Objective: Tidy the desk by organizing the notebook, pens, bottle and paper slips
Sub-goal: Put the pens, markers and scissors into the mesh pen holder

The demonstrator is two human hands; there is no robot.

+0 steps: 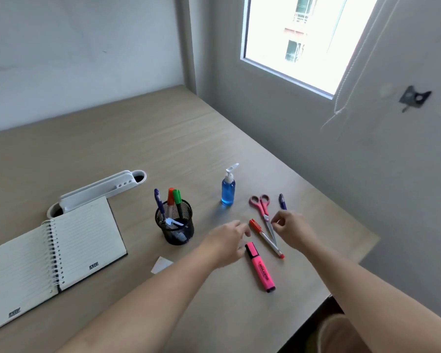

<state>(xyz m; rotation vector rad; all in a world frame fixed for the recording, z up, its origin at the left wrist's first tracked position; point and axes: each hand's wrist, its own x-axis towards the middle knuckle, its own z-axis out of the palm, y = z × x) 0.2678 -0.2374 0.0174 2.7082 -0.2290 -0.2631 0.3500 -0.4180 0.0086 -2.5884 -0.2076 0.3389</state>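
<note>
An open spiral notebook (61, 253) lies at the left of the desk. A black mesh pen cup (175, 229) holds several pens. A blue pump bottle (228, 191) stands upright behind my hands. A red-capped pen (265, 238), a pink highlighter (261, 268), pink-handled scissors (262, 210) and a blue pen (282, 202) lie on the desk. A white paper slip (161, 264) lies near the notebook. My left hand (227, 240) hovers just left of the red pen with nothing in it. My right hand (293, 229) hovers over the scissors' blades, fingers curled, holding nothing.
A white desk organizer (99, 191) sits behind the notebook. The wooden desk (138, 138) meets the wall at the back and right, with a window above. Its front right edge drops off beside my right arm.
</note>
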